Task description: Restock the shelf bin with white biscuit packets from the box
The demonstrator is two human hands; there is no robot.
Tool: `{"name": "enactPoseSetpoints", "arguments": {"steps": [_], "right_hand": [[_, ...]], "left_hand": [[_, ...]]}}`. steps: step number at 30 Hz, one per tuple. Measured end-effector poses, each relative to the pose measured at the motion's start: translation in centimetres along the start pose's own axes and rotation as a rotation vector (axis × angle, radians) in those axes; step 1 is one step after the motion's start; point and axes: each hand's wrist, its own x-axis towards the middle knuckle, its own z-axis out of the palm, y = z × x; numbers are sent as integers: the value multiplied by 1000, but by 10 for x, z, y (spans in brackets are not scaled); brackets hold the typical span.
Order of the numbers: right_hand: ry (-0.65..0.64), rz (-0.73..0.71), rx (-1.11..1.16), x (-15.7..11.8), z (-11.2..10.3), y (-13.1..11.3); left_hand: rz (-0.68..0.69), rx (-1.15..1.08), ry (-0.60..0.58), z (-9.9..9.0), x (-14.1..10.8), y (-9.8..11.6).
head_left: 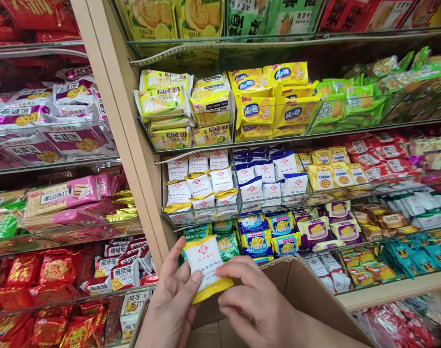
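Note:
A small white and yellow snack packet (205,261) with a red diamond mark is held up in front of the shelves, above an open cardboard box. My left hand (180,285) grips it from the left, thumb lying across its front. On the other side, my right hand (254,299) has its fingers curled at the packet's right edge, with the index fingertip against the front. Behind, a clear bin (202,220) holds several packets of the same white and yellow look. Beside it are similar packets with blue edges (251,190).
The cardboard box (314,290) stands below my hands against the lower shelf. Clear-fronted shelves carry yellow lemon biscuits (164,101), yellow packs (256,110) and cookie packs (320,177). A wooden upright (122,121) divides these from shelves of purple and red packs at left.

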Motion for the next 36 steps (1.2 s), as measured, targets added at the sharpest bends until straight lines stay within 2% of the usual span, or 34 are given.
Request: {"name": "enactPoseSetpoints", "arguments": {"steps": [3,6,8,11,14,18,21,23,26,29,32,36], "right_hand": [[95,314,135,2,5,0],[122,585,405,3,11,1],[99,705,538,2,15,1],[52,787,506,4,15,3],[101,649,359,26,3,10],[250,356,95,86,-22,31],[285,382,-49,129,-31,53],[257,446,-71,148,-28,66],[143,457,-151,158,-19,76],[34,357,-378,157,-14,76],[4,282,-598,154,-14,75],[-52,299,-696,155,-16,80]], "left_hand": [[82,-2,-50,-1,5,0],[113,0,-114,-7,8,-8],[112,12,-168,-12,9,-15],[127,98,-240,-17,14,-20],[270,298,-245,-18,27,-8],[737,777,-131,-15,63,32],[1080,1183,-59,-11,91,58],[1228,1383,-73,-8,106,66],[1290,1546,-91,-2,123,69],[1267,1595,-89,3,135,70],[1229,1634,-115,7,145,75],[1155,1674,-166,14,153,83]]}}
